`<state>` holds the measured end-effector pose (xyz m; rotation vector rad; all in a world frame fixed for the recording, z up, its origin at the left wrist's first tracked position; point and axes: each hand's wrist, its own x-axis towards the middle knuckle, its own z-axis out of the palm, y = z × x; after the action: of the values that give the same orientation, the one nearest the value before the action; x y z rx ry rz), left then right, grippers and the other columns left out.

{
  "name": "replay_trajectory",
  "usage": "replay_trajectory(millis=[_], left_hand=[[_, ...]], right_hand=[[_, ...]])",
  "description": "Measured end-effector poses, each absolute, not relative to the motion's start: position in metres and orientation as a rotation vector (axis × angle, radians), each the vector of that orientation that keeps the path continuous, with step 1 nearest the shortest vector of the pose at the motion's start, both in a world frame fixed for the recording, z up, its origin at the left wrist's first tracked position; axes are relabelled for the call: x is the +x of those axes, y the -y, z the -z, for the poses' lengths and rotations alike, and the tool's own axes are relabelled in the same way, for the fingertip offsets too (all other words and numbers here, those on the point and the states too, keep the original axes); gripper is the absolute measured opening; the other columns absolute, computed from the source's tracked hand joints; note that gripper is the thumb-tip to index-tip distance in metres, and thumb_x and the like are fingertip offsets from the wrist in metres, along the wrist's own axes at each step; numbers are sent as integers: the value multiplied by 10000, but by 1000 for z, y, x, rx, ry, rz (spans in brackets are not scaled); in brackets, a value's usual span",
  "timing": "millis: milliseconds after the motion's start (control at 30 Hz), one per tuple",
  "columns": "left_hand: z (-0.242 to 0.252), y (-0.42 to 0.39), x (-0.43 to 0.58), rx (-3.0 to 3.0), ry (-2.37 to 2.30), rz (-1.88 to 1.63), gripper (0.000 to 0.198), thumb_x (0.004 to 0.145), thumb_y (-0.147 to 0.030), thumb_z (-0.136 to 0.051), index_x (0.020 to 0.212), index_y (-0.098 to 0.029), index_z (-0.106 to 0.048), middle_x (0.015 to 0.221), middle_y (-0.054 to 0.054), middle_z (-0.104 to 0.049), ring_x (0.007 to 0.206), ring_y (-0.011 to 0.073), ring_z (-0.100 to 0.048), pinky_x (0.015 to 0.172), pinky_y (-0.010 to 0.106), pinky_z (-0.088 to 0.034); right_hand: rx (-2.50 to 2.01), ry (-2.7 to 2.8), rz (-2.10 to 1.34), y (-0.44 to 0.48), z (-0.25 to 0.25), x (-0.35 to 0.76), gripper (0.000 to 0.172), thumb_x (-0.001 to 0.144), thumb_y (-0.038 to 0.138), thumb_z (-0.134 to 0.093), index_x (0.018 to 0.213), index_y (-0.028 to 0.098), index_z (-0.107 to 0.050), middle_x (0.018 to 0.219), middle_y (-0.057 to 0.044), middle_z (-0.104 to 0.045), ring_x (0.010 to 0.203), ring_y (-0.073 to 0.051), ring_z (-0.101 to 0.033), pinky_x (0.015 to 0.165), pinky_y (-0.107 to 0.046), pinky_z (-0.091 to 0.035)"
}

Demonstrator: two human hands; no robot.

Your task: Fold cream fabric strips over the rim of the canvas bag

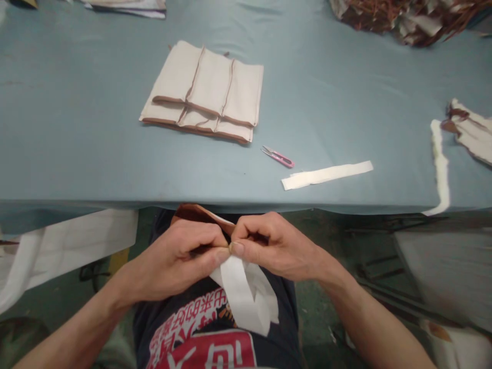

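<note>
Over my lap, my left hand (192,253) and my right hand (265,243) meet with thumbs and forefingers pinched together. Between them is a white fabric strip (240,292) whose long end hangs down over my dark printed apron (200,333). A piece of cream cloth with a brown edge (196,212) shows behind my fingers, just under the table's edge. More pale cloth lies beside the strip, partly covered by it. My fingertips hide exactly how the strip and cloth join.
On the blue-green table cover (96,164) lie stacked cream cloth pieces with brown binding (215,77), pink thread snips (279,156) and a flat white strip (326,175). To the right are a crumpled strip (440,164) and a cloth piece (472,128). A scrap heap (411,20) sits behind.
</note>
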<state>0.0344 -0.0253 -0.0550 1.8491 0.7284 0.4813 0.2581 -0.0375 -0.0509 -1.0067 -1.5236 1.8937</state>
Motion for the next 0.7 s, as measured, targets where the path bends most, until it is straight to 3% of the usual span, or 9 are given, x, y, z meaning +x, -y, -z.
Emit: replay_trajectory(millis=[233, 467, 700], left_hand=[[58, 33, 42, 1321, -560, -659, 493, 1001, -526, -584, 659, -183, -491, 611, -42, -454, 564, 98, -394, 511, 234, -338], [44, 29, 39, 1422, -414, -573, 531, 1023, -575, -529, 676, -179, -591, 629, 5, -579, 594, 124, -490, 622, 264, -457], [55, 30, 24, 1527, -491, -532, 478, 1035, -540, -533, 766, -160, -638, 679, -6, -601, 632, 112, -549, 614, 223, -425]], right_hand=[[-839, 1141, -2034, 48, 68, 242, 484, 875, 540, -789, 693, 183, -517, 604, 86, -411, 542, -68, -288, 499, -205, -262], [-1034, 1198, -2285, 32, 63, 250, 653, 543, 640, -965, 667, 179, -520, 564, 99, -432, 521, -57, -313, 462, -188, -235], [-1075, 1402, -2033, 38, 54, 261, 600, 706, 691, -866, 716, 160, -586, 629, 60, -496, 570, -77, -361, 492, -203, -262]])
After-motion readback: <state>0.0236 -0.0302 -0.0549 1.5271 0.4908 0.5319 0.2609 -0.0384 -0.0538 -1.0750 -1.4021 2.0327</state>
